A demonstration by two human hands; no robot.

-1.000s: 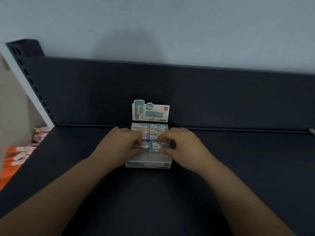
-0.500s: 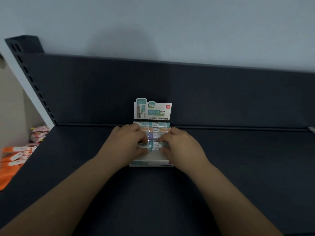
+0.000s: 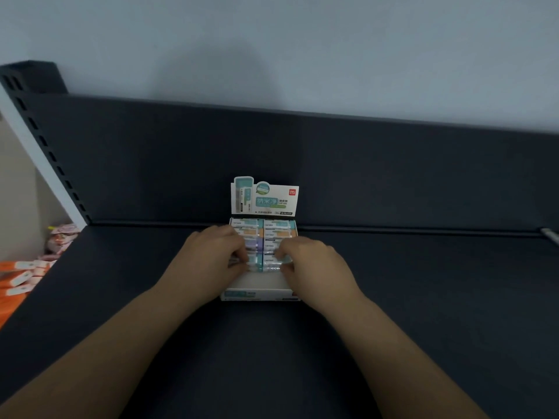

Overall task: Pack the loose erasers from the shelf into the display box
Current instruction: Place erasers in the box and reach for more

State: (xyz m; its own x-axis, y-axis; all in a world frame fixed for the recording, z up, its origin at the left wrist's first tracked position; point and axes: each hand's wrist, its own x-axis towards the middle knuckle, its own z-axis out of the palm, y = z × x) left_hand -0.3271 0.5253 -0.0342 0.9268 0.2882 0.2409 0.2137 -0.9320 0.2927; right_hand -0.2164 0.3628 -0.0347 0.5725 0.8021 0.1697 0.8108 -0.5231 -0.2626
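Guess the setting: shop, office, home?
Probably a stationery shop: a dark retail shelf with a slotted upright, a branded display box of erasers with a header card, and packaged goods on the next shelf to the left.

- Display box (image 3: pixel 242 295): white, with a teal band on its front wall.
- Header card (image 3: pixel 266 198): white with teal panels and a small red logo in one corner.
- Erasers (image 3: pixel 278 233): white wrappers ending in teal, orange or purple.
- Shelf (image 3: pixel 423 297): plain dark blue-black.
- Wall (image 3: pixel 302 40): pale grey-blue.
- Packets (image 3: pixel 18 276) at the left: orange with white tags.
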